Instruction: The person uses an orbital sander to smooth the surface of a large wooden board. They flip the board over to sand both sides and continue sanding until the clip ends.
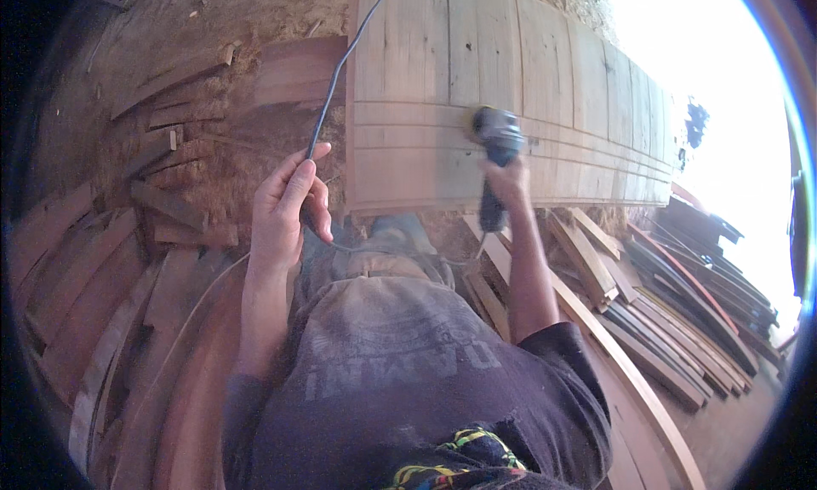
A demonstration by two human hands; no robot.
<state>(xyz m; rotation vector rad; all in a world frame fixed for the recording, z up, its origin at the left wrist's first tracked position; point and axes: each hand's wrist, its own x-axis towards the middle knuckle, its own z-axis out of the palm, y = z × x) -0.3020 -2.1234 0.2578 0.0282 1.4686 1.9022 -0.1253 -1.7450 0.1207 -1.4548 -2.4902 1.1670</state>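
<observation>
My right hand (508, 183) is wrapped round the body of an angle grinder (502, 137), blurred by motion. Its disc end lies over a large panel of joined wooden planks (408, 73); whether the disc touches the wood I cannot tell. Left of the panel's near corner, my left hand (294, 194) holds a dark power cord (339, 68) between thumb and fingers. From that hand the cord runs up past the panel's left edge, and below it a length loops across in front of my waist towards the grinder.
Loose boards and offcuts (174, 183) lie on the sawdust-strewn ground at left. Long planks (85, 269) are spread at lower left. Stacked timber strips (681, 337) lie at right, and a long pale batten (630, 371) runs beside my right arm. Bright light washes out the upper right.
</observation>
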